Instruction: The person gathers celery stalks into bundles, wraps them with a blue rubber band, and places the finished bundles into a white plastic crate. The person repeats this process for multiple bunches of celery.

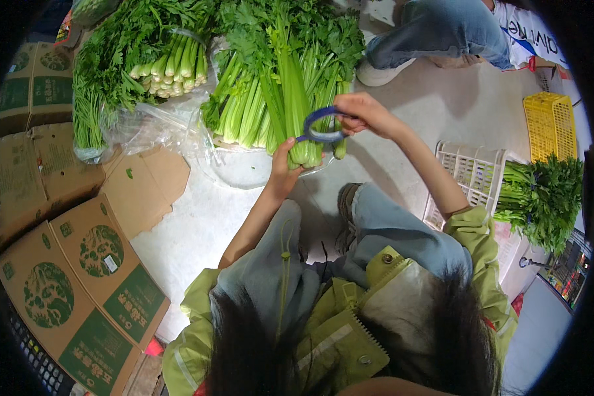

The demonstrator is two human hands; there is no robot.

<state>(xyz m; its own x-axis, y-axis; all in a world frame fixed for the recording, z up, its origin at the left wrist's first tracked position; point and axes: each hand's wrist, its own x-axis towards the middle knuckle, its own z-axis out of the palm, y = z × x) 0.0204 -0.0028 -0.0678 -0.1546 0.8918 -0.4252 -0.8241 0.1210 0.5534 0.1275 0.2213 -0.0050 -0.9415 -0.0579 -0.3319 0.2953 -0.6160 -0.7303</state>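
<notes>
Holding a bunch of celery at twelve o'clock, above a celery pile, with butt ends toward the body and leaves pointing away. Probably turned that way to bring bare stalks within easy reach of a roll of purple tape, raised just past twelve with a short strip running to the left thumb. Perhaps drawn apart from that thumb to keep the strip taut. Grasping the stalks near their base with the left hand, partly curled around them, thumb beside the strip. Pinching the roll's right rim with the right hand, fingers bent and closed on it.

Farther out, at half past ten, showing another celery bundle near clear plastic, maybe laid there to stay off the floor. Flanked by cardboard boxes at eight, and by a white crate beside leafy greens at three.
</notes>
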